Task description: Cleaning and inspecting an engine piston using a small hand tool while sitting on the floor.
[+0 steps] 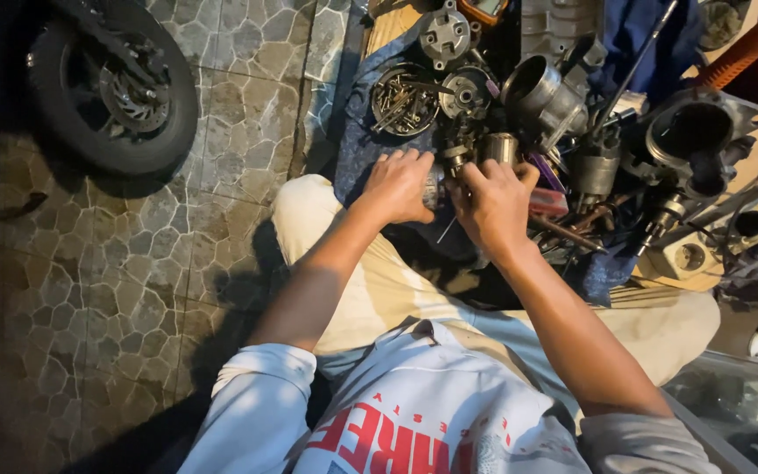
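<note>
My left hand and my right hand are close together over a pile of metal engine parts. Between them sits a small metal part, and both hands are closed around it; most of it is hidden by the fingers. Just beyond my fingertips stands a short shiny metal cylinder. A round tin of bolts and screws lies a little farther out, past my left hand. My knees in light trousers are below my forearms.
A motorcycle wheel stands on the stone-patterned floor at upper left. A large engine cylinder, a dark housing, gears and rods crowd a blue cloth to the right. An orange handle is at top right.
</note>
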